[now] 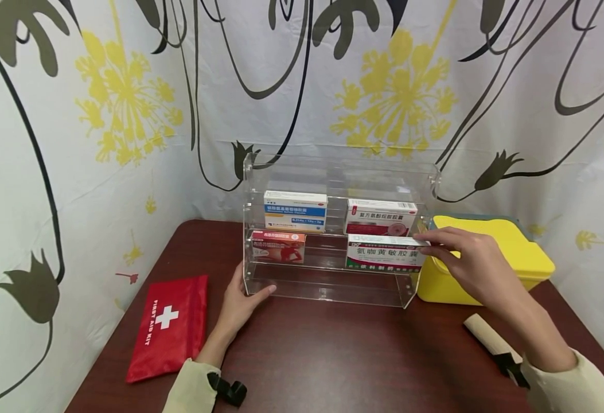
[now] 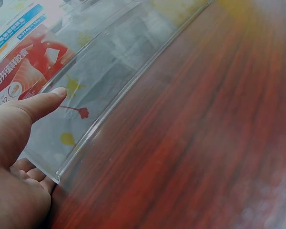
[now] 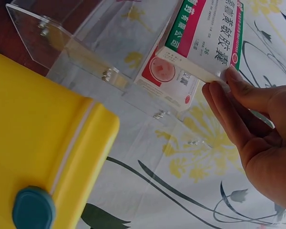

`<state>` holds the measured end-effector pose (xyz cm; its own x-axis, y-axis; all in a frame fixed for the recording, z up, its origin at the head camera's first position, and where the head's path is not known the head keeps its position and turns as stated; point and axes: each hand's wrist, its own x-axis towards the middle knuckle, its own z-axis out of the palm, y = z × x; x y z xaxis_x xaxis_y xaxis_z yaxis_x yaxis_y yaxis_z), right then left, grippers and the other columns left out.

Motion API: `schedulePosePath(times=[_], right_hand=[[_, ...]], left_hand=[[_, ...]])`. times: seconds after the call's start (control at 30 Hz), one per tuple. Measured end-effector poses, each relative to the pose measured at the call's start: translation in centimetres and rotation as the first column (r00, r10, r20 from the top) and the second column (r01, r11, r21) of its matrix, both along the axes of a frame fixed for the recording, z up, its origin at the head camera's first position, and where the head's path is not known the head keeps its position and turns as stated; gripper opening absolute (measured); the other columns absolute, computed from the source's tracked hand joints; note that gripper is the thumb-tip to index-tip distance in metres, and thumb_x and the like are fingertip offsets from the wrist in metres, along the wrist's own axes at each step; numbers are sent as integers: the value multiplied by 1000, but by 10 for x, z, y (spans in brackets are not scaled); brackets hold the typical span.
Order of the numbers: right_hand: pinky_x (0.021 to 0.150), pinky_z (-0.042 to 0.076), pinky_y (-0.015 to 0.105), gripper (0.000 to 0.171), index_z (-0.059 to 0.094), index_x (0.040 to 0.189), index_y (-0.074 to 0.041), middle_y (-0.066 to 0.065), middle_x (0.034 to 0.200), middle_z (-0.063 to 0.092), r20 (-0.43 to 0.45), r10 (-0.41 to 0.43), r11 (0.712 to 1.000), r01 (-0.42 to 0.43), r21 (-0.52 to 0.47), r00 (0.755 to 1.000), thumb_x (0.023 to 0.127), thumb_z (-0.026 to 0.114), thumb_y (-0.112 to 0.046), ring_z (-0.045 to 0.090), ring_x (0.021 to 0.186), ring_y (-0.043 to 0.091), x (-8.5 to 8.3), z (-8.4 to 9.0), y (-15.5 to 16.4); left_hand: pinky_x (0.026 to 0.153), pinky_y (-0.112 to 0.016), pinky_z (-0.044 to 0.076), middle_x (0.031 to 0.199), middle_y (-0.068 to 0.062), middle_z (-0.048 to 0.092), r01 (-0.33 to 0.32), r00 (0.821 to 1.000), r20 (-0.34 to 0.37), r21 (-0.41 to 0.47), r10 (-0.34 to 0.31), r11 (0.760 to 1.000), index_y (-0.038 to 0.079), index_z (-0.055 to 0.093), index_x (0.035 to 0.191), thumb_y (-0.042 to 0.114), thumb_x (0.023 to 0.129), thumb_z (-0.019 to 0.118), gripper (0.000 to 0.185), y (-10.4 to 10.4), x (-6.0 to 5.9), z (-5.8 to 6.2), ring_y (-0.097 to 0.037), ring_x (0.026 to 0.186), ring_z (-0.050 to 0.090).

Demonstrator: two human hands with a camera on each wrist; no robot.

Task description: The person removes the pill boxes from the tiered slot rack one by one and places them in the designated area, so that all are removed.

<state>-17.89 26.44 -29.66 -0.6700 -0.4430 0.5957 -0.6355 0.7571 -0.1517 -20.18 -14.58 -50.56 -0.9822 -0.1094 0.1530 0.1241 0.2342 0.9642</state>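
A clear acrylic tiered rack (image 1: 327, 292) stands on the table, holding several medicine boxes. My left hand (image 1: 238, 304) grips its lower left corner, thumb in front and fingers round the side panel. Between thumb and fingertips, my right hand (image 1: 479, 264) pinches the right end of a white medicine box (image 1: 384, 252) with green and red bands, at the right of the lower tier. Left on that tier sits a red medicine box (image 1: 278, 248). Above are a blue-and-white medicine box (image 1: 295, 212) and a white-and-red medicine box (image 1: 381, 217). In the right wrist view the pinched box (image 3: 205, 36) is tilted.
A yellow lidded container (image 1: 493, 252) stands just right of the rack, its teal knob (image 3: 33, 208) showing in the right wrist view. A red first aid pouch (image 1: 170, 324) lies at the table's left. Patterned curtain (image 1: 291, 74) hangs behind the dark wooden table (image 1: 332, 350).
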Motion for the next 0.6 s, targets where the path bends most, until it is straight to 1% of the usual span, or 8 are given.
schedulePosePath(times=[0.1,0.2,0.4,0.6], right_hand=[[65,44,13,43,77,106,-14,-5,94,73,30,4,1000,-4,-2,1000,68,85,5,65,77,11,2,-6,2],[66,45,12,43,77,106,-15,-8,93,72,64,-1,1000,1,1,998,69,84,5,65,78,8,4,-14,5],[67,46,10,40,77,106,-13,-5,95,72,153,-13,1000,12,4,988,70,84,4,65,78,8,10,-32,13],[65,50,15,39,76,106,-16,-8,96,72,246,34,999,-34,-2,969,73,82,4,65,78,5,14,-47,18]], left_hand=[[108,-47,33,146,4,43,-1,1000,2,-1,1,1000,33,30,151,39,76,85,92,0,0,0,-18,134,40],[108,-48,32,146,3,43,-2,1000,2,-6,2,1000,32,30,152,37,77,85,93,0,0,1,-18,134,39],[109,-48,32,146,3,43,-2,1000,1,-12,2,1000,32,30,152,35,78,84,92,1,0,3,-18,134,40],[108,-47,32,146,2,44,-1,1000,-5,-6,1,1000,32,31,152,40,76,85,93,0,1,3,-18,134,40]])
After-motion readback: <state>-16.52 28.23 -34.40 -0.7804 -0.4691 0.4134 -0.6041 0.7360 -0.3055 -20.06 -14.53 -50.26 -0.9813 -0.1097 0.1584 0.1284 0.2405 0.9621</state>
